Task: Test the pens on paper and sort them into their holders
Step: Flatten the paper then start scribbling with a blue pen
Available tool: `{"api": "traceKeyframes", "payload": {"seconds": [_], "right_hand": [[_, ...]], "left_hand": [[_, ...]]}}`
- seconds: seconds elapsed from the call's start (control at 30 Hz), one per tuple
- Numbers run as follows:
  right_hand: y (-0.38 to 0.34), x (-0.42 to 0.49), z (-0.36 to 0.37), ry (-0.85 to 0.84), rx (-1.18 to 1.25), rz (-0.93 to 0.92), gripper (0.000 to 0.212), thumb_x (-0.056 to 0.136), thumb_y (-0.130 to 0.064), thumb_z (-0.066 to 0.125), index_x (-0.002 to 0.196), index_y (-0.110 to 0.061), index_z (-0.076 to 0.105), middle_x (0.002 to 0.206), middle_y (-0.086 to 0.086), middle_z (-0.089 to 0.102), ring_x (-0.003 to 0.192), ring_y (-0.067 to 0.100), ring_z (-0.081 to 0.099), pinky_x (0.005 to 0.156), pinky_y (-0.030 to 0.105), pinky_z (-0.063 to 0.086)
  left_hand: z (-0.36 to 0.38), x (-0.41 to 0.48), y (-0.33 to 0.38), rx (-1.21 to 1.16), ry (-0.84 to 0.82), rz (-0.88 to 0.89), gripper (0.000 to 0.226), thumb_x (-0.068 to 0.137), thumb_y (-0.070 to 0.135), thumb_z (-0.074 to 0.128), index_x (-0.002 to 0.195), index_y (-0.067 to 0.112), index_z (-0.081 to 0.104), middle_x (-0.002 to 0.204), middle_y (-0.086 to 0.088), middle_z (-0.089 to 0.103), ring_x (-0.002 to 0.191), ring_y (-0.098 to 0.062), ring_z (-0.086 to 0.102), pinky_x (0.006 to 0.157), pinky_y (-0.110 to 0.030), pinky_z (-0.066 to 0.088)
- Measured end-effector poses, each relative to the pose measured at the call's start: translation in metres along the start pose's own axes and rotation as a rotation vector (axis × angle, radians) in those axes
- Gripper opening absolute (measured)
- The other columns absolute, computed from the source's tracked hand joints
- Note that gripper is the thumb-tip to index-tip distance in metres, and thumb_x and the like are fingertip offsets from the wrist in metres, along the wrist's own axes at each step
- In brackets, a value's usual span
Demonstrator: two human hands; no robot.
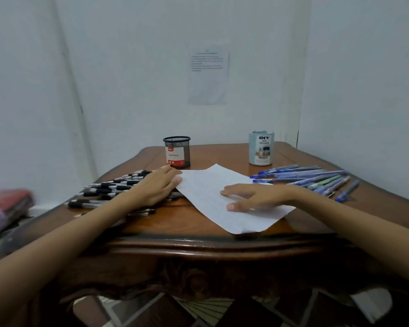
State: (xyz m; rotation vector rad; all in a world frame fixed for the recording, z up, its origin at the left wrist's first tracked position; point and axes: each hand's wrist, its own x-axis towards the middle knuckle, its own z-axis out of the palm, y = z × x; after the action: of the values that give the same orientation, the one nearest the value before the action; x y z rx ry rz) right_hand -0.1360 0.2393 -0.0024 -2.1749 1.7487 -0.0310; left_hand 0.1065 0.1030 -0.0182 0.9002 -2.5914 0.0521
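Mid-desk point(175, 223), the left hand point(157, 188) touches the paper point(203, 185) edge with straight fingers while the right hand point(253, 197) lies on it, fingers spread.

Dim, cool, even light; soft overall, edges blurred and wide-angle warped.

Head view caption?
Pen sorting: right hand on paper, left hand over black pens; blue pens at right, mesh holder and DIY organizer behind.
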Motion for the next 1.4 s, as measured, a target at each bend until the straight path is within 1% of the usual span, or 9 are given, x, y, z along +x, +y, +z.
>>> {"api": "traceKeyframes", "payload": {"seconds": [0.17, 0.3, 0.43, 0.5, 0.57, 0.83, 1.07, 1.23, 1.4], "right_hand": [[0.022, -0.015, -0.019, -0.139, 0.177, -0.123, 0.043, 0.090, -0.037, 0.058, 0.131, -0.039, 0.044, 0.149, -0.019, 0.025, 0.137, 0.005, 0.025, 0.113, 0.027, 0.023], [0.025, -0.013, -0.017, 0.010, 0.332, -0.111, 0.018, 0.090, -0.034, 0.058, 0.103, -0.021, 0.061, 0.133, -0.013, 0.048, 0.126, 0.005, 0.042, 0.102, 0.021, 0.034], [0.019, 0.001, -0.003, 0.247, 0.240, -0.078, 0.052, 0.076, -0.059, 0.051, 0.117, -0.028, 0.052, 0.117, -0.004, 0.052, 0.111, 0.011, 0.049, 0.096, 0.023, 0.040], [0.019, 0.008, 0.001, 0.212, 0.083, -0.068, 0.065, 0.072, -0.065, 0.046, 0.131, -0.037, 0.042, 0.120, -0.006, 0.040, 0.114, 0.008, 0.039, 0.098, 0.025, 0.033], [0.023, 0.010, -0.002, 0.127, 0.025, -0.074, 0.064, 0.074, -0.066, 0.045, 0.134, -0.044, 0.037, 0.126, -0.009, 0.031, 0.120, 0.006, 0.030, 0.106, 0.028, 0.027], [0.051, -0.006, -0.018, -0.061, 0.185, -0.139, 0.051, 0.074, -0.048, 0.059, 0.122, -0.051, 0.043, 0.138, -0.017, 0.027, 0.131, 0.003, 0.024, 0.102, 0.016, 0.022], [0.050, -0.001, -0.023, 0.022, 0.130, -0.095, 0.037, 0.073, -0.056, 0.062, 0.106, -0.041, 0.055, 0.121, -0.018, 0.042, 0.116, -0.005, 0.039, 0.105, 0.025, 0.034], [0.047, -0.004, -0.027, 0.069, -0.005, -0.012, 0.044, 0.084, -0.045, 0.055, 0.123, -0.051, 0.037, 0.111, -0.015, 0.044, 0.102, -0.001, 0.045, 0.078, 0.007, 0.038], [0.055, -0.003, -0.026, 0.158, -0.203, 0.061, 0.049, 0.086, -0.054, 0.048, 0.133, -0.041, 0.045, 0.098, -0.009, 0.042, 0.091, 0.002, 0.042, 0.084, 0.017, 0.037]], "left_hand": [[-0.003, -0.001, -0.001, 0.039, -0.003, 0.023, 0.073, 0.087, 0.062, 0.008, 0.134, 0.021, 0.046, 0.136, 0.004, 0.046, 0.127, -0.011, 0.038, 0.108, -0.031, 0.017], [-0.005, 0.002, -0.002, -0.052, 0.011, -0.002, 0.097, 0.070, 0.084, -0.002, 0.119, 0.029, 0.061, 0.129, 0.008, 0.057, 0.122, -0.005, 0.042, 0.113, -0.046, 0.004], [-0.012, 0.006, 0.000, -0.343, 0.002, -0.019, 0.088, 0.061, 0.094, 0.012, 0.091, 0.034, 0.070, 0.097, 0.009, 0.072, 0.093, 0.005, 0.061, 0.099, -0.020, 0.032], [-0.017, 0.011, -0.001, -0.415, -0.023, -0.013, 0.078, 0.061, 0.093, 0.024, 0.085, 0.035, 0.071, 0.080, 0.009, 0.073, 0.082, 0.003, 0.064, 0.083, -0.017, 0.040], [-0.019, 0.016, -0.001, -0.473, -0.077, 0.009, 0.072, 0.063, 0.089, 0.031, 0.085, 0.034, 0.071, 0.075, 0.011, 0.072, 0.082, 0.002, 0.063, 0.087, -0.020, 0.041], [0.007, 0.027, -0.006, -0.299, -0.113, 0.140, 0.075, 0.080, 0.073, 0.016, 0.129, 0.030, 0.053, 0.119, 0.006, 0.052, 0.112, -0.006, 0.046, 0.092, -0.014, 0.033], [0.004, 0.034, -0.013, -0.081, -0.147, 0.080, 0.035, 0.100, 0.031, 0.035, 0.125, 0.017, 0.056, 0.124, -0.001, 0.051, 0.115, -0.013, 0.045, 0.094, -0.020, 0.030], [0.005, 0.034, -0.017, -0.049, -0.147, 0.023, 0.037, 0.098, 0.035, 0.039, 0.131, 0.019, 0.048, 0.131, -0.003, 0.047, 0.120, -0.015, 0.043, 0.100, -0.025, 0.031], [0.003, 0.035, -0.015, -0.044, -0.145, -0.041, 0.043, 0.098, 0.034, 0.043, 0.137, 0.017, 0.041, 0.136, -0.005, 0.046, 0.122, -0.017, 0.043, 0.102, -0.027, 0.033]]}}
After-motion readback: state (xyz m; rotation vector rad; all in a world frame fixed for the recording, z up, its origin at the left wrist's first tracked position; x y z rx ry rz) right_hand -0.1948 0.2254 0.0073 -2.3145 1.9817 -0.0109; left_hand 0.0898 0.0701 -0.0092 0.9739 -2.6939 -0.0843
